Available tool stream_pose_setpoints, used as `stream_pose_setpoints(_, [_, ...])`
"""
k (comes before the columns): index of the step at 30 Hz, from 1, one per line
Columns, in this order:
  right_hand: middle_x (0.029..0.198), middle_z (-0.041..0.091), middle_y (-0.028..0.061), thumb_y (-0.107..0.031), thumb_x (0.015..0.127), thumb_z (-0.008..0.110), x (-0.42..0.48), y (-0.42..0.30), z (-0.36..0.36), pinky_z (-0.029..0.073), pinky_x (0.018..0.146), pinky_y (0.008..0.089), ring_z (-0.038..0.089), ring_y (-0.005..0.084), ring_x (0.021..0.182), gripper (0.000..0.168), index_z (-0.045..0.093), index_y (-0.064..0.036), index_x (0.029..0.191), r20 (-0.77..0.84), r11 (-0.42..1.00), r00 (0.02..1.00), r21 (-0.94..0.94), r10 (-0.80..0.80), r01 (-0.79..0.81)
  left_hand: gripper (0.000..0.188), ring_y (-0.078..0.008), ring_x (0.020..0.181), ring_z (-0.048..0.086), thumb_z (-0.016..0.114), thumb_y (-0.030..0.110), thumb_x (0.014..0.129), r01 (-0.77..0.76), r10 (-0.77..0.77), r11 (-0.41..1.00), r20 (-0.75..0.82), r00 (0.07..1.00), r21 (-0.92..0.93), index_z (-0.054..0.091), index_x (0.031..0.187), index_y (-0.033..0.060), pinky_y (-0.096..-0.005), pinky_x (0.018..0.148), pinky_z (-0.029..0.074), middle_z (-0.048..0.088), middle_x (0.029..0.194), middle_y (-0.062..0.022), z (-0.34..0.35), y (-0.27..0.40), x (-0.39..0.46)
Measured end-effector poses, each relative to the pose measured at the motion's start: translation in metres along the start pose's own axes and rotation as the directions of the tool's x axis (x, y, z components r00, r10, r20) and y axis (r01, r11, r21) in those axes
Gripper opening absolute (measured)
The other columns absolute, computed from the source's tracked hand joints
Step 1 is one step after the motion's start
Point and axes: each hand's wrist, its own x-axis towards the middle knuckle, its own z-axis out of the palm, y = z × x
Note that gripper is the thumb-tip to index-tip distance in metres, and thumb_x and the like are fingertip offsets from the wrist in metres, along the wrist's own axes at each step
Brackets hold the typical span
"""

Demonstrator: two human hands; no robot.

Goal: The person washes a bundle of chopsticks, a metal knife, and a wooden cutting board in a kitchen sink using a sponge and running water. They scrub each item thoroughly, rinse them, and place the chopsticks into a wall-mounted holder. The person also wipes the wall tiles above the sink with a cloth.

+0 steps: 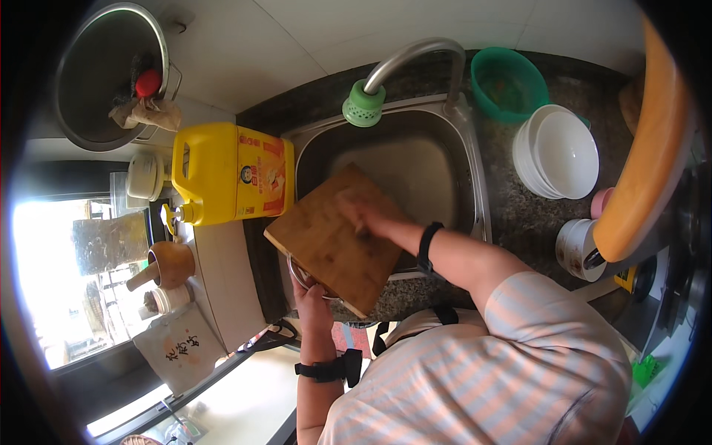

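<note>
A wooden cutting board (328,239) is tilted over the front left part of a stainless-steel sink (481,183). At its near left edge, my left hand (312,303) grips the board by its metal loop handle (301,272). My right hand (370,208) is on the upper face of the board and blurred by motion. Whether its fingers hold something is unclear. A curved metal faucet (414,47) with a green perforated spout head (364,104) arches above the basin; no running water is visible.
Left of the sink stands a yellow detergent jug (214,172) with a pump. To the right are a green plastic basin (506,83), stacked white bowls (564,150) and more bowls (575,247). A large metal pot (105,72) is at upper left; a wooden mortar (173,262) sits by the window.
</note>
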Motion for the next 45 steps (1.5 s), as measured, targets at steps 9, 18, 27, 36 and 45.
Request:
stream_pose_setpoints(9, [0.096,0.058,0.0154,-0.008,0.073,0.059,-0.014,0.001,-0.051,0.042,0.084,0.0388,0.054,0.0329,0.096,0.036,0.055,-0.008,0.108,0.091,0.164,0.996,-0.982,0.006,0.089,0.081,-0.0182,0.097,0.053,0.033,-0.008,0.063,-0.04,0.045,0.993,-0.042,0.998,0.111,0.017,0.139,0.0149,-0.0281,0.08,0.044,0.049,0.115,-0.0088,-0.014,-0.015,-0.005])
stream_pose_setpoints(18, [0.102,0.052,0.0162,-0.013,0.078,0.053,0.034,-0.051,0.001,0.04,0.085,0.0363,0.048,0.0327,0.099,0.024,0.058,-0.005,0.101,0.222,0.399,0.812,-0.782,-0.54,0.479,0.08,-0.0127,0.094,0.051,0.032,-0.01,0.065,-0.135,0.124,0.919,0.054,0.991,0.371,0.015,0.14,0.0127,-0.0221,0.073,0.044,0.046,0.117,-0.0058,-0.005,-0.011,-0.011])
stream_pose_setpoints(27, [0.126,0.047,0.009,-0.013,0.089,0.034,0.055,0.001,-0.113,0.039,0.093,0.0365,0.049,0.0263,0.11,0.045,0.028,-0.013,0.134,0.136,0.068,0.971,-0.986,-0.194,0.152,0.075,-0.0136,0.096,0.05,0.038,-0.008,0.074,-0.208,0.2,0.854,0.067,0.977,0.476,0.007,0.14,0.0089,-0.0242,0.082,0.042,0.049,0.114,-0.0088,-0.016,-0.018,-0.008])
stream_pose_setpoints(36, [0.12,0.049,0.0106,-0.019,0.084,0.051,-0.04,-0.046,-0.039,0.044,0.085,0.045,0.046,0.0305,0.111,0.047,0.039,-0.014,0.128,0.205,0.72,0.804,-0.601,0.558,-0.346,0.082,-0.0157,0.082,0.055,0.036,-0.008,0.071,-0.182,0.191,0.898,0.017,0.981,0.4,-0.002,0.141,0.0116,-0.0247,0.07,0.046,0.055,0.097,-0.0119,-0.009,-0.013,-0.013])
stream_pose_setpoints(45, [0.124,0.043,0.017,-0.016,0.081,0.051,-0.115,-0.039,0.015,0.044,0.086,0.0374,0.049,0.0318,0.106,0.049,0.039,-0.002,0.126,0.488,0.345,0.87,-0.83,0.068,0.438,0.081,-0.0212,0.097,0.053,0.034,-0.01,0.068,-0.081,0.123,0.955,-0.132,0.984,0.284,0.005,0.14,0.0132,-0.0289,0.079,0.045,0.048,0.116,-0.0168,-0.003,-0.015,-0.011])
